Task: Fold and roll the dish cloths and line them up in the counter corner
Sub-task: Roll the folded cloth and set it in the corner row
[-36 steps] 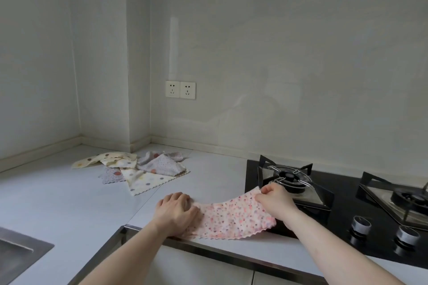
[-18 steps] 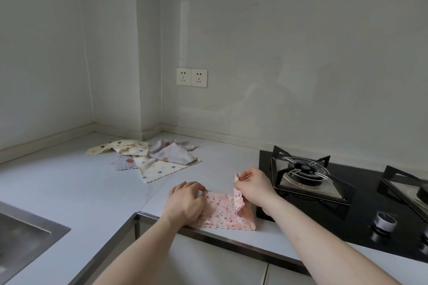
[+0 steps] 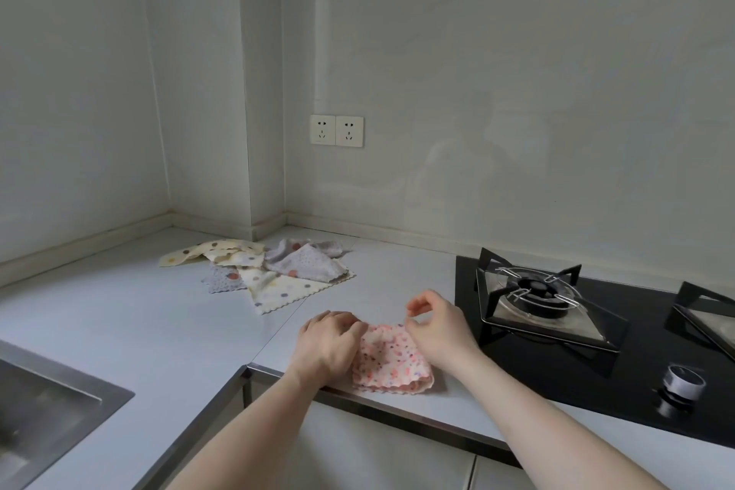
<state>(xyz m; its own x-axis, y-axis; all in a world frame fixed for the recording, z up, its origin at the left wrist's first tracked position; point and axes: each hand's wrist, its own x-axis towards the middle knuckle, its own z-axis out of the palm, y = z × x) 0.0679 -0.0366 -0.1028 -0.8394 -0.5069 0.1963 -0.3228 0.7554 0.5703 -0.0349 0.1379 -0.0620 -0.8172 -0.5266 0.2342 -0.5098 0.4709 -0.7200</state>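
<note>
Left hand (image 3: 327, 346) fingers (image 3: 350, 324) curl down onto the left edge of the pink dish cloth (image 3: 391, 360), pressing it to the tabletop (image 3: 119, 322); whether they pinch the fabric cannot tell. Right hand (image 3: 439, 324) fingers (image 3: 415, 306) loosely curled, thumb and forefinger close together just above the cloth's far right corner; holding nothing that shows, heel of hand at the cloth's right side. Pink cloth lies folded into a small squarish pad at the tabletop's front edge, scalloped hem toward the viewer, between both hands. Both forearms bare, reaching in from the front. Pile of loose cloths (image 3: 262, 270), cream and grey with dots, unfolded and overlapping, sits near the back corner of the tabletop, well apart from the pink one. Gas hob (image 3: 596, 350) is set in the tabletop just right of the right hand, knob (image 3: 685, 381) near its front edge. Sink (image 3: 47, 406) at the front left. Double wall socket (image 3: 337, 130) above the pile.
</note>
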